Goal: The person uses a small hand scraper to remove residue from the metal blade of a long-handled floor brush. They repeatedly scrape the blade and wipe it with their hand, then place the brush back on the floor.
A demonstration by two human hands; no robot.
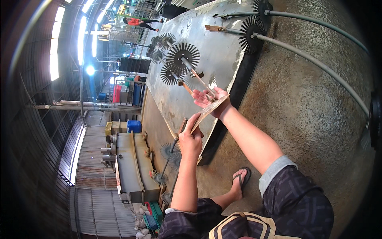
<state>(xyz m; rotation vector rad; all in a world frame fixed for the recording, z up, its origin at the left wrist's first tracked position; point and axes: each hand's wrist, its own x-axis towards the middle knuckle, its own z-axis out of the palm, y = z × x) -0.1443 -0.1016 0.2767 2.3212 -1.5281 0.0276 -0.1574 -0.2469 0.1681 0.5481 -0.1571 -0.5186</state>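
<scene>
My left hand [190, 137] is closed on the near end of a thin, flat brown board [209, 113], its fingers wrapped at the edge. The board slants up and away to my right hand [213, 101], which lies palm up with its fingers stretched out, at the board's far end. Whether the board rests on that palm I cannot tell. Just beyond the right fingers, a rod [203, 81] runs to a black slotted disc [183, 55] above the grey metal tabletop [175, 101]. A dark piece [183, 125] shows beside my left fingers, partly hidden.
More slotted discs on rods [251, 35] lie over the table's right edge. Other finned discs [160, 178] stand at the lower left, by a pale metal tank [137, 167]. A blue drum [134, 126] stands farther back. Far off, a person in a red top [135, 21] is walking.
</scene>
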